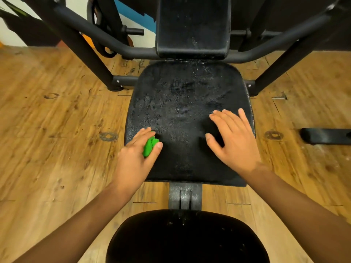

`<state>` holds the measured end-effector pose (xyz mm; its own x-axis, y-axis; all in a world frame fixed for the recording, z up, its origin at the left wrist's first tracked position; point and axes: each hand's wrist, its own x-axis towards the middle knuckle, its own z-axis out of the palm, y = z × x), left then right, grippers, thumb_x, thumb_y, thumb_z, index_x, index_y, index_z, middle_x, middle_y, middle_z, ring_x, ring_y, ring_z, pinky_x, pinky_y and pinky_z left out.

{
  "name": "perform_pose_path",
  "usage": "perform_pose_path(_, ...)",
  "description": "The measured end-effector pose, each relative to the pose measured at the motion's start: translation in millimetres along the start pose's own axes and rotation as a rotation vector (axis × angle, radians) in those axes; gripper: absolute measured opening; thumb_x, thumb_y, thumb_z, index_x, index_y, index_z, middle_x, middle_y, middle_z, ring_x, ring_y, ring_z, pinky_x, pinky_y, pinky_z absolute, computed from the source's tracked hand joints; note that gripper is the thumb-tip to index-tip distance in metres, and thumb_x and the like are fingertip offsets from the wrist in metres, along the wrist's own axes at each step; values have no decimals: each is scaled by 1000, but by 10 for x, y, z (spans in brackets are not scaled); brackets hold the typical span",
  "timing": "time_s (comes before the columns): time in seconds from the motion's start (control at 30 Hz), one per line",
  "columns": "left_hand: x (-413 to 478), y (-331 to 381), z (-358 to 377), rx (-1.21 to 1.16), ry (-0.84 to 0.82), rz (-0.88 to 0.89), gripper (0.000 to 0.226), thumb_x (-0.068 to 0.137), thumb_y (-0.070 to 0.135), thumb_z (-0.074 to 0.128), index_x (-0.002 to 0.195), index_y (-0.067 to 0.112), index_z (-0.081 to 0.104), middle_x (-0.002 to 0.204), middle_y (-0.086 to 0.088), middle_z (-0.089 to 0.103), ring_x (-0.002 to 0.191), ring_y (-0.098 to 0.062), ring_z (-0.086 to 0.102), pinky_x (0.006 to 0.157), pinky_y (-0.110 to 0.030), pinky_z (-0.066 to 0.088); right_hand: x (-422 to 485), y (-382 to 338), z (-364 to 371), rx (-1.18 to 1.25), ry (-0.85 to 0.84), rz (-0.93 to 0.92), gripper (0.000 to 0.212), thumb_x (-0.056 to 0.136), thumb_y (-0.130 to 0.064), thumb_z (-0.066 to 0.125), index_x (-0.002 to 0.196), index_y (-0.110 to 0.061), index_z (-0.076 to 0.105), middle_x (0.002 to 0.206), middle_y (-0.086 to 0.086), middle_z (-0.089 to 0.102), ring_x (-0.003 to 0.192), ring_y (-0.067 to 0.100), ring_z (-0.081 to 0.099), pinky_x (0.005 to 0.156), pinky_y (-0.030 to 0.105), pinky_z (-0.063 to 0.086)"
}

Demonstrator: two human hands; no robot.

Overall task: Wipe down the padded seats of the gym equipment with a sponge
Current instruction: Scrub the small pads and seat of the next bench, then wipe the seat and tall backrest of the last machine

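A black padded seat (182, 103) of a gym machine fills the middle of the view, its surface flecked with pale dust and smears. My left hand (135, 160) grips a crumpled green sponge (149, 146) at the seat's front left corner. My right hand (232, 139) lies flat on the seat's right side, fingers straight and spread. A black back pad (192, 25) stands upright behind the seat, also speckled. A second rounded black pad (186, 238) sits close to me at the bottom.
Black steel frame tubes (91, 37) run behind and beside the seat, with legs bolted at both rear corners. A black foot bar (324, 135) lies on the wood floor (57, 130) at right. A metal post (185, 195) joins the two pads.
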<state>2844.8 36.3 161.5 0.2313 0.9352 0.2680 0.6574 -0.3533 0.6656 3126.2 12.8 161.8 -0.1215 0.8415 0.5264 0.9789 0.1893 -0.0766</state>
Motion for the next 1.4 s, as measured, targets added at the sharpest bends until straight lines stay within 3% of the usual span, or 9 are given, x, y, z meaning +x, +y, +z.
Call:
perform_pose_path(0.13,34,495,-306,26,-54,-60,40,97,35,63,131,14,66,141,1,60,138,-8,46,116,-28,35,41,-73,-505,20,-50,8,47,97,-36,59,136,-10,61,140,8,60,136,29,52,122,56,24)
perform_pose_path(0.4,69,1881,-830,29,-180,-119,46,98,45,56,128,13,68,139,2,62,130,-14,57,109,-37,47,-54,-7,-1997,89,-206,170,45,97,-37,58,135,-14,61,142,7,57,138,29,49,122,55,24)
perform_pose_path(0.5,87,2489,-956,21,-220,-109,47,99,48,56,129,14,67,145,4,57,138,-13,49,113,-41,44,-81,122,-2668,98,-228,233,43,96,-38,56,133,-18,62,140,5,57,137,28,48,123,54,21)
perform_pose_path(0.63,183,3452,-970,-10,-268,-72,50,94,47,55,135,19,64,153,9,46,144,-11,41,117,-37,36,-96,545,-3463,89,-209,265,39,95,-39,56,130,-22,64,139,3,57,137,27,47,123,55,21)
perform_pose_path(0.87,270,5252,-507,-138,-220,14,42,97,40,60,133,20,65,147,11,52,135,1,47,115,-30,39,-345,1682,-4831,35,-164,368,41,97,-40,59,132,-20,62,141,8,55,140,31,44,123,57,19)
perform_pose_path(1.0,298,6130,-104,-269,-204,47,40,98,42,59,132,21,66,140,10,60,129,4,53,110,-37,47,-607,2273,-5494,-23,-148,423,41,97,-41,56,131,-19,63,142,6,55,140,30,44,125,54,16)
perform_pose_path(1.17,259,6771,346,-350,-243,89,46,96,55,52,132,29,64,138,12,62,127,2,56,108,-49,47,-941,2801,-6002,-127,-136,477,40,98,-41,57,130,-18,63,142,6,55,140,32,44,122,58,20)
perform_pose_path(1.4,281,7395,884,-383,-288,138,44,98,48,53,130,22,67,132,6,67,120,-8,63,98,-43,55,-1236,3435,-6380,-199,-164,554,44,100,-43,52,134,-17,60,140,7,56,139,32,45,121,61,22)
